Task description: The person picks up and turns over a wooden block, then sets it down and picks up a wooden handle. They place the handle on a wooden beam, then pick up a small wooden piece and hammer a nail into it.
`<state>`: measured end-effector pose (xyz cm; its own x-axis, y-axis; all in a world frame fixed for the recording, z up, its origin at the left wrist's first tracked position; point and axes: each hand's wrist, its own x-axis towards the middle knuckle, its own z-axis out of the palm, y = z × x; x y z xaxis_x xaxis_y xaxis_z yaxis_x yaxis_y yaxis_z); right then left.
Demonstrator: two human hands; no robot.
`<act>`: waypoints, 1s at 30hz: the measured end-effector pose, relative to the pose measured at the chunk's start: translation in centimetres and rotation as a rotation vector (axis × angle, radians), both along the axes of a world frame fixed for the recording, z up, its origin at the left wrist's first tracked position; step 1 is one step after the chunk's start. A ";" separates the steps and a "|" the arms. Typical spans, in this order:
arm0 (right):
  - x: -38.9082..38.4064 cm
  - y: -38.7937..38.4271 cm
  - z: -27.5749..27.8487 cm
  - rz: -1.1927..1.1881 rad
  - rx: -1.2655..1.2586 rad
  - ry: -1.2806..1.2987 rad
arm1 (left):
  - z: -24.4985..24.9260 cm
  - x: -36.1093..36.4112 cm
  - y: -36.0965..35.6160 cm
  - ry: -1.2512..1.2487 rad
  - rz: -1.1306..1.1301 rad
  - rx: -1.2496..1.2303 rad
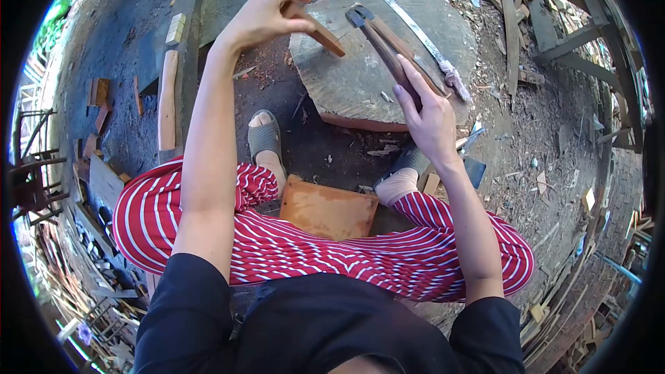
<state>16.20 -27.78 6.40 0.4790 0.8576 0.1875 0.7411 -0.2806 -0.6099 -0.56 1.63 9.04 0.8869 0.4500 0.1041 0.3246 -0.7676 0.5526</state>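
My left hand (267, 19) is raised over the left edge of a round tree stump (353, 86), its thumb and fingers closed around a short brown wooden strip (327, 40). The strip points down and to the right above the stump top. Toward the right side of the stump, my right hand (431, 121) is at the long wooden handles of pincers (384, 41), with thumb and index finger along one handle. The pincers' dark metal head points away from me. Beside them lies a long pale metal blade (414, 24) with a cloth-wrapped end (454, 77).
Between my feet lies a flat brown wooden board (329, 209). A dark beam (194, 48) runs along the left, with a pale wood piece (167, 100) beside it. Wood scraps litter the ground, and a timber frame (578, 41) stands at the right.
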 end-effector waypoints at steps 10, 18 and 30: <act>-3.2 0.3 -0.8 -0.162 -0.021 0.247 | -2.6 4.7 1.3 -0.244 -0.003 0.036; -3.5 0.9 -1.1 -0.169 -0.128 0.223 | -1.0 3.4 0.1 -0.128 0.028 -0.131; -3.1 0.6 -1.2 -0.164 -0.123 0.335 | -1.0 2.4 0.0 -0.250 0.033 -0.097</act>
